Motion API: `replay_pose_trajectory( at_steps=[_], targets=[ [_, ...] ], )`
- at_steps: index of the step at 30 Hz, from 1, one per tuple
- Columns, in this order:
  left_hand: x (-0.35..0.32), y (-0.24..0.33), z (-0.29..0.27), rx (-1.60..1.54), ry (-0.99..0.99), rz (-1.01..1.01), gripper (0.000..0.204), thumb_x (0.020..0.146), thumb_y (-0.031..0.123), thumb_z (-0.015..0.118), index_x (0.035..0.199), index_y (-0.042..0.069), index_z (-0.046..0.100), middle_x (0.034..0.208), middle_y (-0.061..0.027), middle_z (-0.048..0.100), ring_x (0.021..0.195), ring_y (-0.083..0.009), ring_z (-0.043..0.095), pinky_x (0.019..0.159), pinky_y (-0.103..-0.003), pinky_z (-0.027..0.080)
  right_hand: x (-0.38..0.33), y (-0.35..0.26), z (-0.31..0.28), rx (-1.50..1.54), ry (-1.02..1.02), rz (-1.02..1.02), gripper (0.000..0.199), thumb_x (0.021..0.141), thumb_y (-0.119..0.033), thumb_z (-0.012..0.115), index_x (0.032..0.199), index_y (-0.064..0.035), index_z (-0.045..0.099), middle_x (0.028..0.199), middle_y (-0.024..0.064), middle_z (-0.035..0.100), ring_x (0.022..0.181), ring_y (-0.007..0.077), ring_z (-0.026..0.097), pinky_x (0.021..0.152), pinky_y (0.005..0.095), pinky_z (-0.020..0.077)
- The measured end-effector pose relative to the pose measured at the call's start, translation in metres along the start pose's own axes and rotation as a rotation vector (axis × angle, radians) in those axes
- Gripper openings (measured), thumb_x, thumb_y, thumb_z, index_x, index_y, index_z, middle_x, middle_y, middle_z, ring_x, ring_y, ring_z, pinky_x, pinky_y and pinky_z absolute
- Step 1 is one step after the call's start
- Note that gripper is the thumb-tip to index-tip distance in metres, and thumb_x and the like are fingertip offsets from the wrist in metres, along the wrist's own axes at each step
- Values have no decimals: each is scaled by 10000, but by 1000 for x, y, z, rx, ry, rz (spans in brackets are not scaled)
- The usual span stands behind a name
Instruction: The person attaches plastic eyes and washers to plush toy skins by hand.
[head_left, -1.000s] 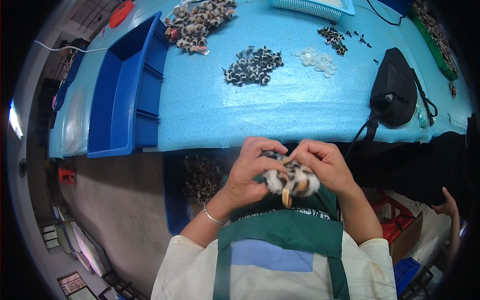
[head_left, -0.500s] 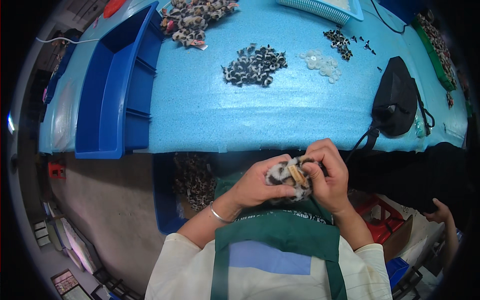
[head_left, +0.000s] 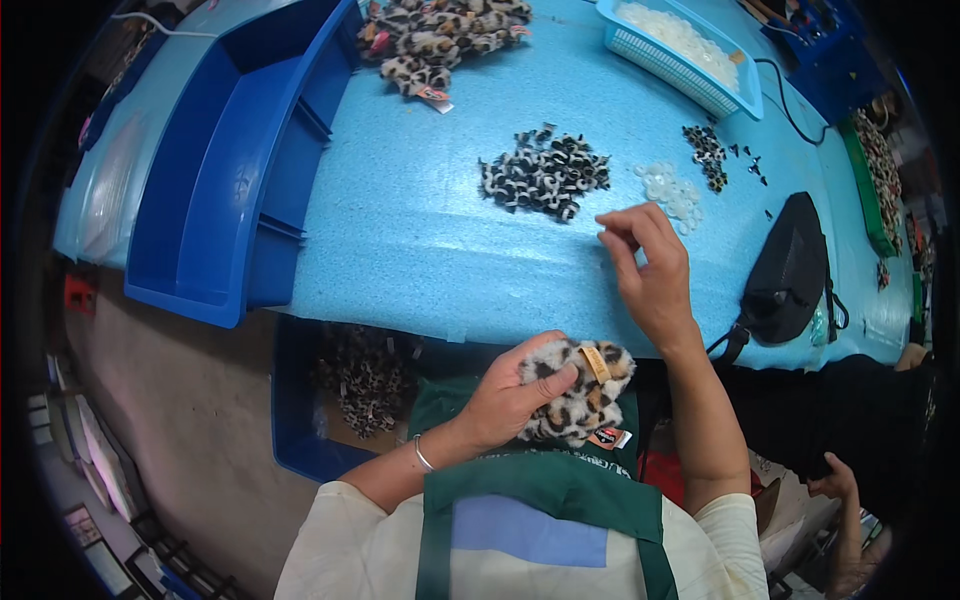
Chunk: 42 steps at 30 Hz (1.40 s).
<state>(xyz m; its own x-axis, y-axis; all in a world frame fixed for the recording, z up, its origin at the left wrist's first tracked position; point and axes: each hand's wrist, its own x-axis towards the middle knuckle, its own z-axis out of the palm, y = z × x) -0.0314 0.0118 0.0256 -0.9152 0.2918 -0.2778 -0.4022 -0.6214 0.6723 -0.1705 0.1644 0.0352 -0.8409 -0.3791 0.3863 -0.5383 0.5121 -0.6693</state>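
Observation:
My left hand is closed round a leopard-print plush piece, its thumb pressed on the fur. A small tan tag sits on the plush near its top, and an orange-and-white label hangs at its lower side. Over the table's front part, my right hand is raised, fingers bent, with a gap between thumb and forefinger and nothing visible in it. Just beyond its fingertips lies a heap of small curled black-and-white pieces. White translucent discs lie right of that heap.
A blue bin lies at the left of the table, with leopard plush pieces beyond. Small dark parts, a light-blue basket and a black bag are at the right. Below the table edge sits another filled bin. A co-worker's hand shows at right.
My right hand has let go of the plush and moved up over the table toward the black-and-white heap. My left hand keeps the plush, now showing more of it. The view has shifted.

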Motion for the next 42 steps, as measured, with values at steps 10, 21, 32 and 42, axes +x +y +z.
replay_pose_trajectory(
  at_steps=[10,21,32,42],
  targets=[
    [6,10,-13,89,22,37,293,927,100,584,1193,-4,519,1043,-25,606,943,-76,570,837,-238,479,22,11,17,-130,-117,-156,184,755,48,644,918,-25,598,882,127,562,767,307,600,660,377,487],
    [7,12,-7,22,77,97,120,943,126,565,986,14,557,888,6,609,819,-34,554,725,-206,474,19,-2,3,-103,-270,-32,174,764,37,649,914,-21,583,867,114,560,748,281,603,643,345,483],
    [3,10,-5,-102,144,66,202,931,132,580,1073,-10,559,959,-61,657,831,-100,638,727,-233,530,3,5,-2,-125,-308,-153,362,748,62,676,1086,-32,588,915,79,577,729,158,567,646,263,475],
    [-6,5,-5,-75,178,61,186,936,141,574,1054,-2,570,948,-52,653,827,-92,630,728,-232,525,11,2,-5,-102,-159,-193,221,747,54,657,947,-40,638,891,88,580,790,228,586,689,312,473]
  ],
)
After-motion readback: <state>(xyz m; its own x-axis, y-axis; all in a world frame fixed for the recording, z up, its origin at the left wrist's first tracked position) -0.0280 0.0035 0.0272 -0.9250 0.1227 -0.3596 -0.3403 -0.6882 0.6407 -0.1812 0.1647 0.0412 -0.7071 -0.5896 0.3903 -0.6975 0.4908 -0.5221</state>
